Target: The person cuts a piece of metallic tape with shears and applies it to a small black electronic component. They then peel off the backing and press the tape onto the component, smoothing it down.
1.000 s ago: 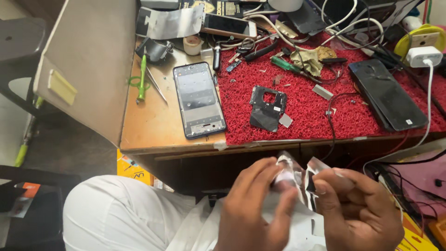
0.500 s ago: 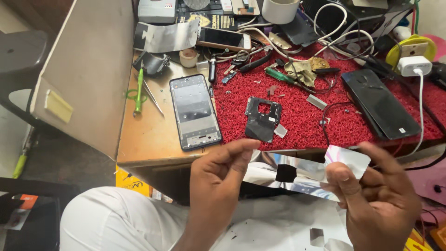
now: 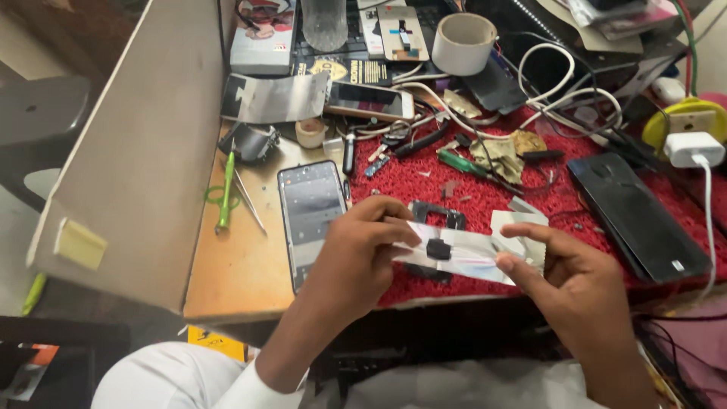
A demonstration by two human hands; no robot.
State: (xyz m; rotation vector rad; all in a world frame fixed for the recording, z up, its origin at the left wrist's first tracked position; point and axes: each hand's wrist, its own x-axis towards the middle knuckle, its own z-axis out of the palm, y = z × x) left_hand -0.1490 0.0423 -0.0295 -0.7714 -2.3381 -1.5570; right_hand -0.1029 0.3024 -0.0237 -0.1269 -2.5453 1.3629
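My left hand (image 3: 356,254) and right hand (image 3: 564,276) pinch a clear film strip (image 3: 462,256) bearing a small black part (image 3: 438,248), fingers closed on its ends, above the bench (image 3: 235,265) edge

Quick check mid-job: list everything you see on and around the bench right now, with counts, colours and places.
film strip: 1, clear and shiny, held between both hands
small part: 1, black, on the strip
phone: 1, dark screen, on bare wood left of the mat
mat: 1, red, bench right
back cover: 1, black, on mat right
frame: 1, black, behind strip
screwdriver: 1, green, bench left
tape roll: 1, grey, back
charger: 1, white, far right
left hand: pinches strip's left end
right hand: holds strip's right end
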